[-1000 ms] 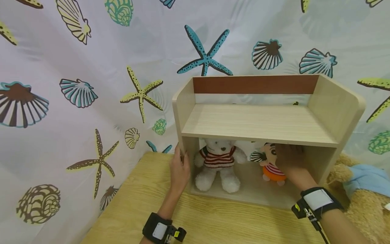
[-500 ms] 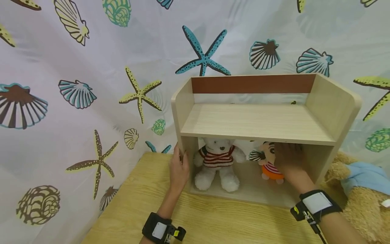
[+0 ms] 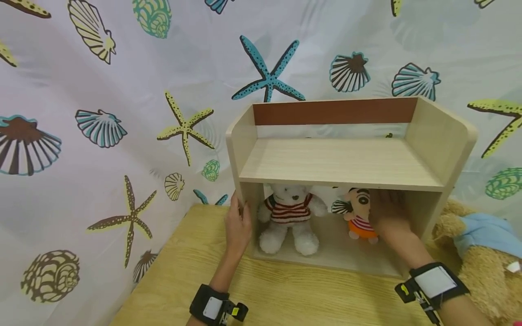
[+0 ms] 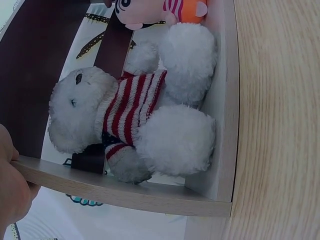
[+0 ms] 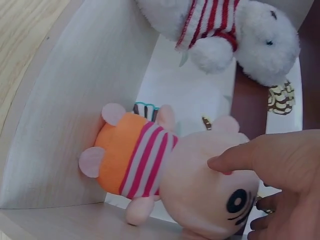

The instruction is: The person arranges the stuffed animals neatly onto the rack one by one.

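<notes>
A light wooden shelf unit (image 3: 342, 160) stands on the table. My left hand (image 3: 238, 226) grips the edge of its left side panel (image 4: 125, 194), thumb inside and fingers outside. In the lower compartment a white teddy bear (image 3: 290, 213) with a red-striped sweater sits upright on the left. On the right sits a small cartoon doll (image 5: 145, 160) with orange shorts and a pink-striped top. My right hand (image 3: 389, 215) holds the doll's head from the right; its thumb (image 5: 235, 159) lies on the face, with the curled fingers by the dark-haired top.
A tan plush bear (image 3: 485, 276) with light blue cloth leans outside the shelf's right end. The wood-grain table (image 3: 261, 294) runs along the front. Behind hangs a white curtain (image 3: 134, 90) printed with shells and starfish.
My right hand has shifted slightly right relative to the doll, so more of its face shows. The left hand keeps its grip on the panel. The whole view has drifted a little.
</notes>
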Available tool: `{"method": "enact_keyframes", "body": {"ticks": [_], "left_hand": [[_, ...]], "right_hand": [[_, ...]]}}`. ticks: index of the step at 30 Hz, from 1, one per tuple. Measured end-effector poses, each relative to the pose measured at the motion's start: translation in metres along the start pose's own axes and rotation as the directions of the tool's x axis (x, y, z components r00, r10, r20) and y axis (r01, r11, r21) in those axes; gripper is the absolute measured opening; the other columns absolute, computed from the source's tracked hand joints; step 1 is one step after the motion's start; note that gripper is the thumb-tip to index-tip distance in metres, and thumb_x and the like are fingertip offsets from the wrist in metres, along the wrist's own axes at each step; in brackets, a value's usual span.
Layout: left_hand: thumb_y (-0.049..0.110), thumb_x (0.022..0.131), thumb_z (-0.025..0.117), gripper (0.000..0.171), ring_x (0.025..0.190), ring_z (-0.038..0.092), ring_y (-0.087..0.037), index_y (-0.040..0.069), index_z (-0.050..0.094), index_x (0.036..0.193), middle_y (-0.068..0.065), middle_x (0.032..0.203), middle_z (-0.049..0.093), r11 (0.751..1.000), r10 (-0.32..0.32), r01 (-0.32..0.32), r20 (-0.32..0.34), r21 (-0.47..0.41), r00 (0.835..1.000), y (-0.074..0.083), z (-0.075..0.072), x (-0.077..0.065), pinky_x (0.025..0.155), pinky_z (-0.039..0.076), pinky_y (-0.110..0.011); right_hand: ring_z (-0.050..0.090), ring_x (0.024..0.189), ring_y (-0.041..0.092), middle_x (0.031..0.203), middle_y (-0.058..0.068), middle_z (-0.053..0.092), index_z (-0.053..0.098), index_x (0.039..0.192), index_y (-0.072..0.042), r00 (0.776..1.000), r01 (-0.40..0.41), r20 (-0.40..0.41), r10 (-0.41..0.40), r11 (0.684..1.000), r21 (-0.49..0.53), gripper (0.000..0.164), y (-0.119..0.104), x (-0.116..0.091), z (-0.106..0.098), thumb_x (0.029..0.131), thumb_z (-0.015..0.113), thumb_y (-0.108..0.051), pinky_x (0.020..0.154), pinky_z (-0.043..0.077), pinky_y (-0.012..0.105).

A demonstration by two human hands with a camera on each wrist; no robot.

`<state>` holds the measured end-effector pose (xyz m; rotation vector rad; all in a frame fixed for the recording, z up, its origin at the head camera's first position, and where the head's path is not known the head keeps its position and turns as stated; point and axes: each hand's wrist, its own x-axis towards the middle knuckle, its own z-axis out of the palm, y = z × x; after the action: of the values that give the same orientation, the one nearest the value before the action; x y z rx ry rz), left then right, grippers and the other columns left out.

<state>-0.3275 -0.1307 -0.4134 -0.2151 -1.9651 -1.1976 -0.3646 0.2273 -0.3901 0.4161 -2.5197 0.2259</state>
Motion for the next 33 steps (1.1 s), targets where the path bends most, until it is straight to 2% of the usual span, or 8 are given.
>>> {"method": "enact_keyframes", "body": {"ticks": [4,7,14,16,21,25,30,33], "left_hand": [[0.006,0.101,0.051,0.044,0.111,0.067,-0.040,0.001,0.045,0.145,-0.028,0.126,0.065,1.000,0.000,0.000,-0.018,0.012,1.000,-0.001,-0.001,-0.001,0.080,0.058,-0.053],[0.006,0.102,0.051,0.045,0.112,0.067,-0.040,0.001,0.045,0.145,-0.028,0.128,0.064,1.000,-0.002,0.002,-0.015,0.009,1.000,-0.002,-0.001,-0.002,0.081,0.058,-0.054],[0.005,0.102,0.050,0.046,0.117,0.064,-0.043,0.002,0.044,0.147,-0.029,0.133,0.061,1.000,-0.002,0.002,-0.005,-0.028,1.000,-0.001,-0.001,-0.001,0.086,0.057,-0.057],[0.005,0.102,0.050,0.045,0.117,0.064,-0.043,0.002,0.044,0.147,-0.029,0.133,0.061,1.000,0.001,-0.001,-0.008,-0.029,1.000,-0.001,-0.001,-0.002,0.086,0.056,-0.057],[0.005,0.101,0.051,0.045,0.114,0.066,-0.042,0.000,0.045,0.145,-0.030,0.129,0.063,1.000,0.001,-0.001,-0.019,-0.013,1.000,-0.001,0.000,-0.002,0.084,0.057,-0.056],[0.005,0.100,0.052,0.045,0.110,0.067,-0.042,-0.001,0.046,0.144,-0.030,0.127,0.064,1.000,-0.001,0.001,-0.028,0.005,1.000,-0.001,0.000,-0.002,0.080,0.058,-0.056],[0.005,0.100,0.052,0.044,0.104,0.069,-0.041,-0.001,0.046,0.144,-0.029,0.122,0.066,1.000,0.004,-0.003,-0.030,0.018,1.000,-0.002,0.000,-0.001,0.075,0.058,-0.053],[0.006,0.100,0.052,0.044,0.101,0.070,-0.040,-0.001,0.047,0.143,-0.029,0.121,0.067,1.000,0.006,-0.005,-0.025,0.026,1.000,-0.001,0.001,-0.001,0.073,0.058,-0.052]], "right_hand": [[0.040,0.122,0.056,0.133,0.040,0.040,0.037,0.141,0.016,1.000,0.005,0.006,-0.005,1.000,0.011,0.078,-0.003,-0.004,-0.008,0.074,0.075,0.003,0.104,0.036,0.067],[0.038,0.125,0.055,0.139,0.039,0.037,0.033,0.145,0.015,1.000,0.008,0.018,-0.008,1.000,0.025,0.083,-0.003,-0.006,-0.015,0.075,0.075,0.003,0.107,0.034,0.065],[0.048,0.120,0.056,0.136,0.038,0.044,0.040,0.143,0.013,0.987,0.134,-0.093,-0.132,0.991,0.014,0.086,-0.003,-0.020,-0.033,0.069,0.082,0.001,0.095,0.046,0.063],[0.048,0.121,0.055,0.138,0.038,0.045,0.041,0.143,0.013,0.985,0.164,-0.060,-0.162,0.986,0.029,0.083,-0.002,-0.022,-0.040,0.071,0.081,-0.002,0.094,0.047,0.063],[0.052,0.121,0.049,0.139,0.032,0.049,0.048,0.139,0.008,0.983,0.161,0.068,-0.171,0.978,0.136,0.065,-0.002,-0.024,-0.064,0.083,0.076,-0.010,0.091,0.049,0.060],[0.060,0.114,0.043,0.131,0.026,0.058,0.058,0.128,0.001,0.976,0.154,0.129,-0.173,0.977,0.150,0.050,-0.002,-0.030,-0.081,0.084,0.077,-0.014,0.088,0.052,0.056],[0.068,0.101,0.037,0.118,0.017,0.070,0.063,0.123,-0.006,0.955,0.146,0.226,-0.190,0.970,0.196,0.045,0.003,-0.041,-0.100,0.084,0.079,-0.020,0.084,0.055,0.055],[0.072,0.094,0.034,0.113,0.012,0.074,0.065,0.124,-0.007,0.923,0.094,0.344,-0.173,0.968,0.234,0.043,0.012,-0.051,-0.108,0.086,0.078,-0.022,0.079,0.057,0.052]]}}
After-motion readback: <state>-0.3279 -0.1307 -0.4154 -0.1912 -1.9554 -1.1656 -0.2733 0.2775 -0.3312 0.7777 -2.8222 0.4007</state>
